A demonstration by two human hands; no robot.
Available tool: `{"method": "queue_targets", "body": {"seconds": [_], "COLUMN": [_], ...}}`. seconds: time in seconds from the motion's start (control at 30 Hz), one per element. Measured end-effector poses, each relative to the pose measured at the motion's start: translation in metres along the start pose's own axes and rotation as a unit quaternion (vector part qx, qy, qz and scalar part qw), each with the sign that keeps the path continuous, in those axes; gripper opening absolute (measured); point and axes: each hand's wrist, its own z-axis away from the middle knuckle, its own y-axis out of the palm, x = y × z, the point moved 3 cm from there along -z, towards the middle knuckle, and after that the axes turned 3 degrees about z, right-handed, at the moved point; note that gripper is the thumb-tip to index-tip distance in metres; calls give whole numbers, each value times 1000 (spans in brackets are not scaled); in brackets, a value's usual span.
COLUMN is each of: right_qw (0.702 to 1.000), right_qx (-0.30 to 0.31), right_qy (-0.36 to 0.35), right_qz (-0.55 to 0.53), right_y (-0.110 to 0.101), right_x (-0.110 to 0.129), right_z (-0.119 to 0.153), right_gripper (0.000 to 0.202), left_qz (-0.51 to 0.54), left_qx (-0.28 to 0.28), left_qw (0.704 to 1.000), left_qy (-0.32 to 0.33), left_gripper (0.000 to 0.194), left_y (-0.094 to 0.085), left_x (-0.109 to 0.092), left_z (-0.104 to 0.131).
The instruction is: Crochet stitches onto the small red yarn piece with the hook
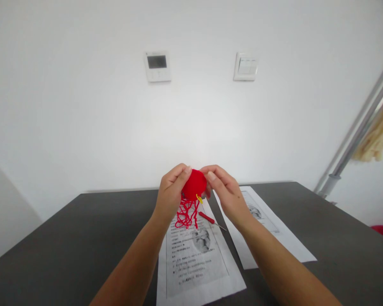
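Between my two hands is a round red crochet piece (194, 185), raised over the table. My left hand (173, 185) pinches its left edge between thumb and fingers. At its right edge, the thumb and fingertips of my right hand (223, 187) close on it. A small yellow stitch marker (199, 199) hangs from its lower edge. Loose red yarn (187, 214) trails below in tangled loops. A crochet hook (207, 218) with a red handle and thin metal shaft lies on the printed sheet under my hands.
Two printed sheets lie on the dark table (115, 238): a near sheet (198, 293) and a right sheet (274, 242). On the white wall behind are a thermostat panel (158, 74) and a switch (245, 70). A metal pole (357, 136) with cream cloth (378, 131) stands right.
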Motion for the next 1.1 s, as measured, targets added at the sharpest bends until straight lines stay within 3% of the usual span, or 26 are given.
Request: {"method": "queue_targets", "body": {"seconds": [0.1,0.17,0.23,0.33,0.47,0.57,0.73,0.83,0.97,1.1], "right_qw": [998,998,999,998,997,997,996,995,996,998], "right_qx": [39,31,-6,-49,-17,5,31,24,25,10], "right_qy": [22,31,35,43,50,46,36,11,7,8], "right_qz": [40,40,27,19,54,62,80,97,86,68], "right_y": [3,2,-2,-9,-10,-7,-5,-6,-5,-5], "right_x": [-1,-1,-1,-1,0,3,7,8,9,13], "right_z": [-1,-2,-2,-4,-5,-5,-2,-1,-1,1], "right_gripper": [26,29,30,32,35,38,42,40,49,49], "left_qz": [-45,-80,-125,-176,-200,-221,-235,-199,-117,-71], "left_qx": [-34,-36,-5,83,139,112,-14,-6,58,16], "left_qw": [998,995,990,980,970,968,967,976,991,997], "left_qy": [42,57,60,33,11,31,95,84,10,14], "left_gripper": [43,43,42,39,39,39,38,37,35,34], "left_y": [-2,-2,-1,4,7,6,0,-1,2,1], "left_x": [-5,-7,-9,-9,-9,-10,-13,-12,-9,-10], "left_z": [1,2,2,1,2,4,5,3,1,2]}}
